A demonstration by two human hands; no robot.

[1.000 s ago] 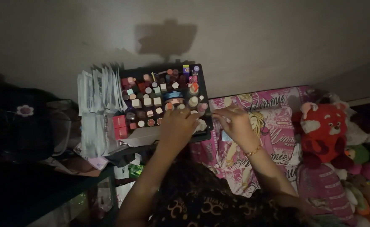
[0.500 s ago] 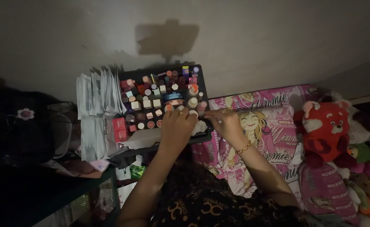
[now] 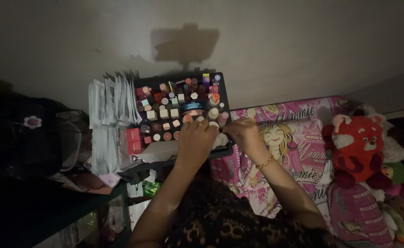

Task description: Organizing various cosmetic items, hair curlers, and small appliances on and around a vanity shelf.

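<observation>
White flat packets (image 3: 110,119) stacked left of tray; red boxes (image 3: 132,140) beside.

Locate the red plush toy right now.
In the head view the red plush toy sits far right, on the pink printed bedding, with other stuffed toys beside it, well right of the right hand.

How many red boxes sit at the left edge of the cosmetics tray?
2. The upper red box and the lower red box stand stacked against the black tray, beside the paper packets. Others may be hidden in the dim clutter.

Tray (image 3: 225,98) between paper stack (image 3: 108,119) left, pillow (image 3: 294,138) right.
</observation>
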